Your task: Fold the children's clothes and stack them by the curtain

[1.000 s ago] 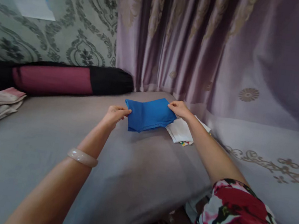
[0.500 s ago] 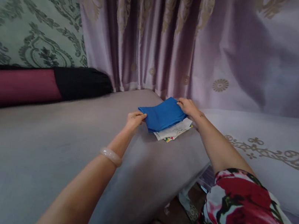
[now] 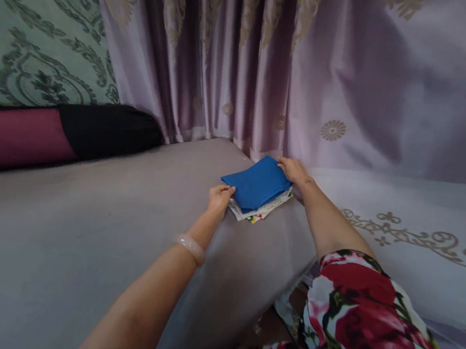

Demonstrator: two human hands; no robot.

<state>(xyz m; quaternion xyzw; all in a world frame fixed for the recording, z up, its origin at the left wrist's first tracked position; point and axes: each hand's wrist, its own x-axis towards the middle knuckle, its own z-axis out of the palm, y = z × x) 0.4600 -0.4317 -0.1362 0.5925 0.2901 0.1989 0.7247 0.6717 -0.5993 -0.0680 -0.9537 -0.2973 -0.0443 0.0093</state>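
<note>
A folded blue cloth (image 3: 258, 183) lies on top of a folded white cloth with coloured print (image 3: 258, 213), near the far corner of the grey bed (image 3: 75, 232). My left hand (image 3: 220, 198) pinches the blue cloth's near-left corner, fingers closed; a pale bangle (image 3: 190, 247) circles that wrist. My right hand (image 3: 294, 172) rests on the cloth's far-right corner, fingers curled on its edge. My right sleeve (image 3: 368, 323) is floral red and white.
A maroon and black bolster (image 3: 46, 132) lies along the patterned wall at the left. Lilac curtains (image 3: 276, 58) hang behind the bed and drape over the right side. A gap drops to the floor (image 3: 275, 327) beside the mattress edge.
Both hands carried the blue cloth to the right and set it squarely on the white cloth, which now shows only at its near edge. The view swung right.
</note>
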